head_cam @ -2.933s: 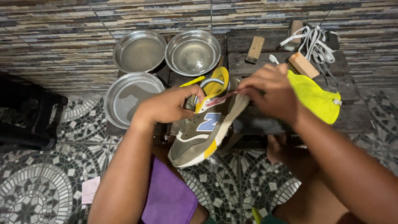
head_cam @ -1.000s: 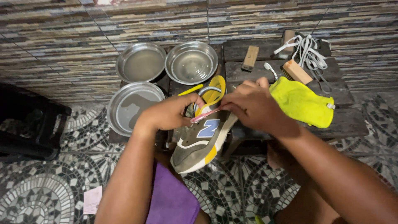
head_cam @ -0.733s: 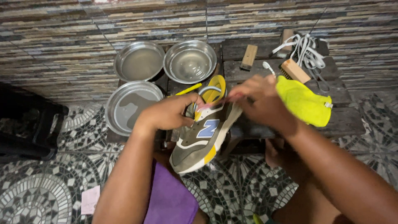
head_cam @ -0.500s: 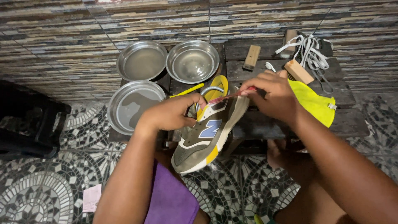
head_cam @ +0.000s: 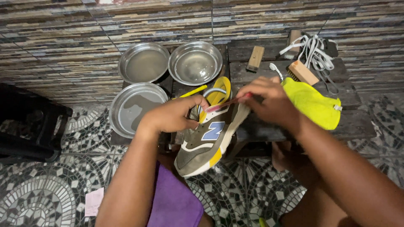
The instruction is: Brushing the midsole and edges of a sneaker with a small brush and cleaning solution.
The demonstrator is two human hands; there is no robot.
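Observation:
An olive-green sneaker (head_cam: 202, 143) with a blue side emblem, white midsole and yellow lining tilts toe-down over my lap. My left hand (head_cam: 174, 113) grips its upper at the collar. My right hand (head_cam: 269, 103) holds a thin red toothbrush (head_cam: 227, 103) whose head lies against the shoe's yellow collar. A bright yellow cloth (head_cam: 313, 105) lies just right of my right hand, partly under it.
Three round metal pans holding water (head_cam: 143, 63) (head_cam: 195, 62) (head_cam: 132, 107) sit on a dark wooden bench (head_cam: 357, 122). Wooden brushes (head_cam: 255, 58) (head_cam: 302, 72), a white toothbrush (head_cam: 275, 69) and white laces (head_cam: 313, 46) lie behind. A purple cloth (head_cam: 174, 197) covers my lap. A black stool (head_cam: 29, 126) stands left.
My right hand has moved the red toothbrush back and forth along the shoe's collar. The left hand has kept its grip, and the shoe has barely shifted.

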